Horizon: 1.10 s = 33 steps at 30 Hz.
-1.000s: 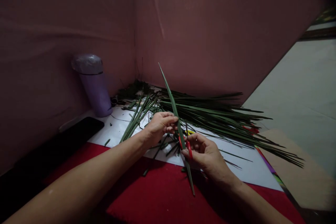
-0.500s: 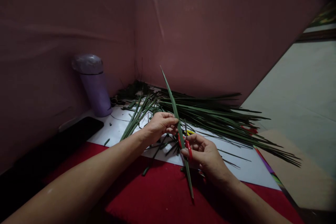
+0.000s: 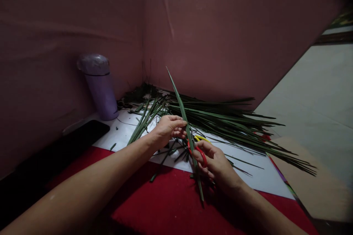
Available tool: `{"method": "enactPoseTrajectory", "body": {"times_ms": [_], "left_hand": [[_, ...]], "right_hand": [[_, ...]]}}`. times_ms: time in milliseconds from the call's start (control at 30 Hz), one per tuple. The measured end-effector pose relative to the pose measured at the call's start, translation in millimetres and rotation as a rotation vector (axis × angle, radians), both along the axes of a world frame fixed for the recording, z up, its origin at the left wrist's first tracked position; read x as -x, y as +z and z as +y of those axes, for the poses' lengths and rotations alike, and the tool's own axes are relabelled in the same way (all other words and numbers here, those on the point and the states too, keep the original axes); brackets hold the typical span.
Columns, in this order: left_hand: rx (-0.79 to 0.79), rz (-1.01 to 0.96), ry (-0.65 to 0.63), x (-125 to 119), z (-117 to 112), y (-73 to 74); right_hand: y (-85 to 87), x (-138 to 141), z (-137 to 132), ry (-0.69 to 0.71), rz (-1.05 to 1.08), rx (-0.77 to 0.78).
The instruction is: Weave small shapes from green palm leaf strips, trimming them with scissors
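Note:
A long green leaf [image 3: 180,104] slants across the middle of the head view, its pointed tip up and its lower end over the red cloth. My left hand [image 3: 171,128] pinches it near its middle between thumb and fingers. Just below, my right hand [image 3: 211,159] is closed on red-handled scissors [image 3: 203,158], held right beside the leaf. Their blades are mostly hidden by the leaf. Behind the right hand lies a yellow-handled tool [image 3: 201,138], partly covered. Short green cuttings [image 3: 169,154] are scattered beneath both hands.
A large bundle of long leaves [image 3: 234,121] spreads to the right on a white sheet [image 3: 271,183]. A smaller bunch [image 3: 145,121] lies left of it. A purple tumbler [image 3: 102,95] and a black phone [image 3: 93,132] stand at left. Red cloth [image 3: 154,205] covers the front; pink walls rise behind.
The scissors have turned in my right hand, their blades no longer standing clear of the leaf. The leaf has shifted slightly up and left; my left hand keeps its pinch.

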<state>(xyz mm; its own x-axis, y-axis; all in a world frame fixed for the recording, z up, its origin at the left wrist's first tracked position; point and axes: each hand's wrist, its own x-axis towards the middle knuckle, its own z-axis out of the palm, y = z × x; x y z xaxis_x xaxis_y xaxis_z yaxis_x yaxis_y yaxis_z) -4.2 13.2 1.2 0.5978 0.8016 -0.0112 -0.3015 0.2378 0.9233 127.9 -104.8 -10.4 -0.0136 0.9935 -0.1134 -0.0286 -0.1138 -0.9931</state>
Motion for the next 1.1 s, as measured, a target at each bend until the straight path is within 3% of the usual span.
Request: {"method": "enactPoseTrajectory", "body": {"times_ms": [400,1100], "left_hand": [[0.012,-0.005,0.001,0,2,-2.9],[0.028,0.022,0.033,-1,-4,1.3]], "right_hand": [[0.3,2,-1,-0.049,0.010,0.007],[-13.6,-3,2,-0.072,0.008,-0.049]]}}
